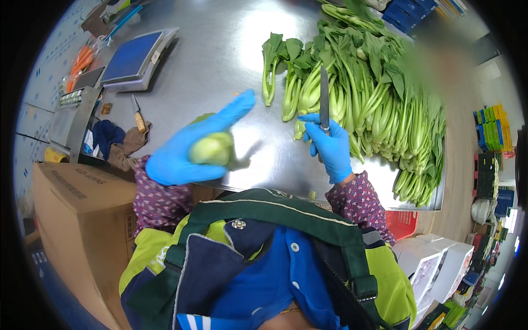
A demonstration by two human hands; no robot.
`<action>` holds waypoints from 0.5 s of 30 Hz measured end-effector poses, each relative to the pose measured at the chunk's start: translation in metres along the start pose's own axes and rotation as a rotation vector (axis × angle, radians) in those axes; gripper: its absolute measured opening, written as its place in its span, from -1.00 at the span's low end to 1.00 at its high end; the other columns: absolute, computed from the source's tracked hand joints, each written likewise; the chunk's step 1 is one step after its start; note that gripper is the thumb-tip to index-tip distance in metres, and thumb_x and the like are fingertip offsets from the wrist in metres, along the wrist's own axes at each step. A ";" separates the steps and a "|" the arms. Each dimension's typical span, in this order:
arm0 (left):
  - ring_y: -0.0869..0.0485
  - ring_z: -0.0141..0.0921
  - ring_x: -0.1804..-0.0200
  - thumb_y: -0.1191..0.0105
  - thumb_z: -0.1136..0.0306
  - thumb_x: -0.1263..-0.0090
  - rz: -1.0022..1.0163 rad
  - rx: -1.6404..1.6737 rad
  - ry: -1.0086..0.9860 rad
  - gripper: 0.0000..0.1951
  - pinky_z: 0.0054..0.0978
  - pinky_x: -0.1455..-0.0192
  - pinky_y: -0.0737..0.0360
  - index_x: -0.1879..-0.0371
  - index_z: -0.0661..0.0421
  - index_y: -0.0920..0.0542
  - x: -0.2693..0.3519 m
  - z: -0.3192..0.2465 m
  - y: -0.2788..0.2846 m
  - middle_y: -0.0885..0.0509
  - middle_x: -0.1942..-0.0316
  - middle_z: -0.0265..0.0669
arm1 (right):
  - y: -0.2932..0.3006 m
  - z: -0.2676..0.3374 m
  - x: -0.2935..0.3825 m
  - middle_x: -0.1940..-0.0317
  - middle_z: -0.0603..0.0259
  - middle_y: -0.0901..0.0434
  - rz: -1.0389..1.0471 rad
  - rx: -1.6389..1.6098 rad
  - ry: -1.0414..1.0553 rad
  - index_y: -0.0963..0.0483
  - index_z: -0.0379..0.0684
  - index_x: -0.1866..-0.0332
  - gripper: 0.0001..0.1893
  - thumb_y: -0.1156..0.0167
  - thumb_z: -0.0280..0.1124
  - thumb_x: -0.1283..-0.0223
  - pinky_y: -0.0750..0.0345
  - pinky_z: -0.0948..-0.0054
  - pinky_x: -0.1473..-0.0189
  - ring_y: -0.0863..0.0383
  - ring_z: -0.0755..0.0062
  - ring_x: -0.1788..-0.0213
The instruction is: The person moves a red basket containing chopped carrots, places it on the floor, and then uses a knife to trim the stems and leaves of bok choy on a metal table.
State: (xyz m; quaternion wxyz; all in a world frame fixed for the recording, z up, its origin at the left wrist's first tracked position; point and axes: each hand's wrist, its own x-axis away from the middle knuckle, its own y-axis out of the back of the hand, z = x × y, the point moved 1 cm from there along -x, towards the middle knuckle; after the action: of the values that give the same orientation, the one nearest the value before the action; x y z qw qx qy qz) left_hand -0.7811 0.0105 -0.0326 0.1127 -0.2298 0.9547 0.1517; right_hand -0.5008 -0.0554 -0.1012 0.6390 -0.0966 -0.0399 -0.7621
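Note:
My left hand [181,152], in a blue glove, is around a pale green vegetable [211,149], apparently a leafy green seen base-on; it is blurred. The thumb and fingers stick out past it, above the steel table [214,53]. In the same kind of glove, my right hand [330,146] grips a knife [324,95] by its handle, blade pointing away from me. Just beyond the blade lies a large heap of leafy green stalks [371,99], probably choy sum. A single stalk bunch [270,70] sits at the heap's left end.
A weighing scale [134,57] with a blue platform stands at left. Nearer are a small wooden-handled knife [139,119] and crumpled cloths [128,144]. A cardboard box [82,206] abuts the table at lower left. Bagged carrots [80,64] lie beyond; a red crate [402,222] is at lower right.

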 end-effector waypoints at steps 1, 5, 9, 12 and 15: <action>-0.03 -0.16 -0.52 -0.18 0.34 -0.22 -0.022 0.032 0.072 -0.17 -0.25 -0.50 -0.03 -0.49 0.09 -0.07 0.003 -0.001 0.002 -0.11 -0.47 -0.01 | -0.003 0.005 -0.009 0.52 0.40 -0.52 0.003 0.018 0.024 -0.59 -0.24 0.05 -0.77 -0.20 -0.36 -0.27 -0.30 0.74 0.61 -0.36 0.78 0.65; -0.25 -0.17 -0.40 -0.25 0.25 -0.18 -0.216 -0.241 0.371 -0.09 -0.21 -0.46 -0.08 -0.48 0.24 -0.04 0.003 0.005 0.004 -0.31 -0.33 -0.03 | -0.028 0.004 -0.074 0.45 0.33 -0.57 -0.001 0.105 0.027 -0.57 -0.27 0.02 -0.74 -0.15 -0.39 -0.27 -0.35 0.68 0.62 -0.40 0.72 0.66; -0.42 -0.23 -0.13 -0.22 0.23 -0.16 -0.134 -0.114 0.234 -0.11 -0.29 -0.30 -0.36 -0.49 0.15 -0.08 0.000 -0.043 0.016 -0.38 -0.08 -0.09 | -0.056 -0.049 -0.154 0.39 0.12 -0.59 -0.099 0.374 -0.028 -0.43 -0.31 0.00 -0.61 -0.26 -0.34 -0.10 -0.57 0.37 0.39 -0.61 0.31 0.46; -0.55 -0.30 0.04 -0.17 0.20 -0.23 0.174 0.358 0.055 -0.18 -0.36 -0.10 -0.49 -0.39 0.43 -0.14 0.008 -0.044 0.042 -0.47 -0.15 0.02 | -0.078 -0.081 -0.185 0.34 -0.05 -0.61 -0.168 0.878 0.150 -0.35 -0.39 -0.03 -0.48 -0.33 -0.32 0.00 -0.60 0.16 0.20 -0.66 -0.01 0.29; -0.61 -0.47 0.29 -0.25 0.23 -0.17 -0.059 0.423 0.077 -0.25 -0.51 0.15 -0.56 -0.21 0.59 -0.31 0.020 -0.057 0.047 -0.61 -0.03 0.05 | -0.090 -0.096 -0.199 0.19 -0.34 -0.58 -0.087 1.025 -0.003 -0.30 -0.40 -0.17 -0.36 -0.36 -0.32 0.00 -0.54 0.07 0.01 -0.61 -0.25 0.08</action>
State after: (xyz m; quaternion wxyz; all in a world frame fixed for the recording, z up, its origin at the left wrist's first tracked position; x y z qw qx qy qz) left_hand -0.8287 0.0230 0.0255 0.1262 -0.2346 0.9617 -0.0646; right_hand -0.5662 0.1351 -0.2291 0.5721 0.2298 -0.4130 -0.6703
